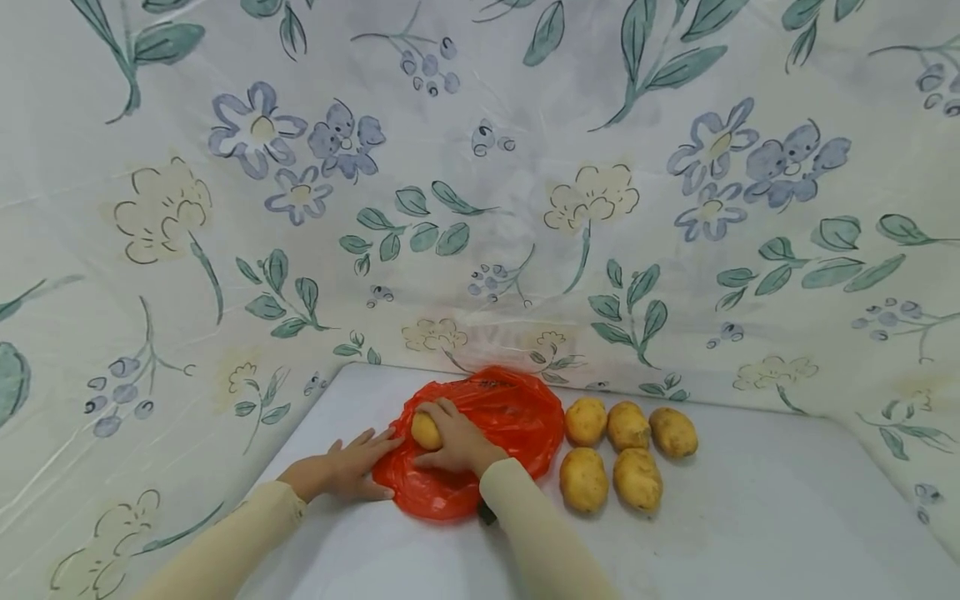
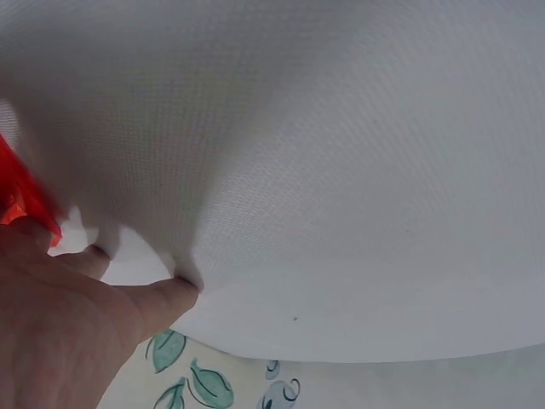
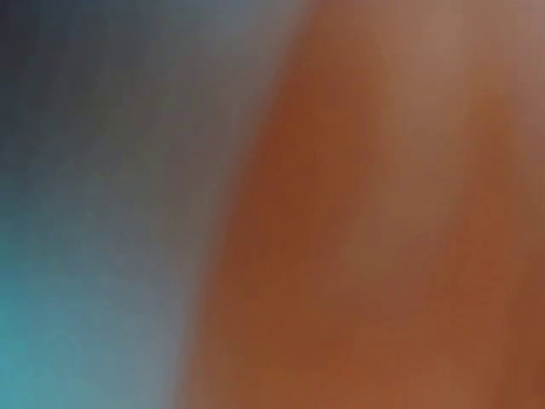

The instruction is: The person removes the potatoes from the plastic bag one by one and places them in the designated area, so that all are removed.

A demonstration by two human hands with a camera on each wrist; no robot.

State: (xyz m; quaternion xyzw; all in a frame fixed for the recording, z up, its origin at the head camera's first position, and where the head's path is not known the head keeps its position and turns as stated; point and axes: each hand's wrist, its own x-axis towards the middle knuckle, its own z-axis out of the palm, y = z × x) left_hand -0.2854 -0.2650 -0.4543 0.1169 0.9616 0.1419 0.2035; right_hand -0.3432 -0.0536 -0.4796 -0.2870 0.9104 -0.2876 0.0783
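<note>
A red plastic bag (image 1: pixel 517 417) lies spread on the white table in the head view. Over its left part my right hand (image 1: pixel 459 442) holds a potato (image 1: pixel 426 432), fingers on the far side and thumb on the near side. My left hand (image 1: pixel 348 468) is at the bag's left edge with fingers spread, some fingertips touching the plastic. In the left wrist view, that hand (image 2: pixel 77 315) lies beside a corner of the red bag (image 2: pixel 25 192). Only blurred skin fills most of the right wrist view.
Several potatoes stand in two rows right of the bag, including a near-left potato (image 1: pixel 584 480) and a far-right potato (image 1: pixel 673 432). A small dark object (image 1: pixel 487 513) shows partly under the right sleeve. Flowered cloth (image 1: pixel 480 208) hangs behind the white table (image 1: pixel 750 508).
</note>
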